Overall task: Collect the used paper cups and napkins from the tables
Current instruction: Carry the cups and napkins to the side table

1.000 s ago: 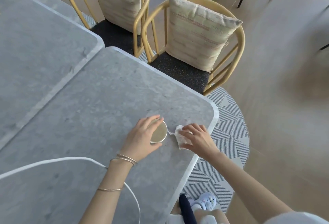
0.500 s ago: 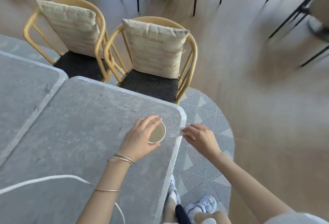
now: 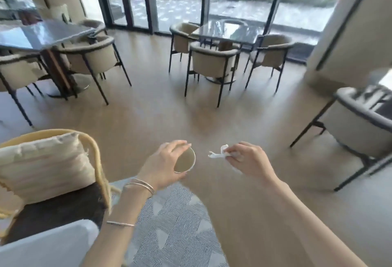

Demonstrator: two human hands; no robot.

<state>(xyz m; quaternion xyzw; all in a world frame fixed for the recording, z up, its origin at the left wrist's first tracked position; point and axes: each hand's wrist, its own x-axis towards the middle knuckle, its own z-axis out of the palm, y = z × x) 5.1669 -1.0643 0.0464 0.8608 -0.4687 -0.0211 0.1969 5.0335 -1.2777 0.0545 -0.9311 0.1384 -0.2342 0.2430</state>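
My left hand [image 3: 162,166] grips a paper cup [image 3: 185,160] from the side, held in the air above the floor with its open mouth turned toward me. My right hand [image 3: 247,159] pinches a crumpled white napkin [image 3: 217,154], whose loose end sticks out to the left. The two hands are level, about a cup's width apart. The grey table [image 3: 45,245] where both things lay shows only as a corner at the lower left.
A yellow chair with a striped cushion [image 3: 45,166] stands at my left beside a patterned rug [image 3: 169,224]. Ahead are a dark table [image 3: 226,31] ringed by beige chairs, another table [image 3: 39,33] at the left, and a grey chair [image 3: 360,126] at the right.
Both hands lifted the cup and the napkin off the grey table. My view swung up and right, from the tabletop to the room ahead.
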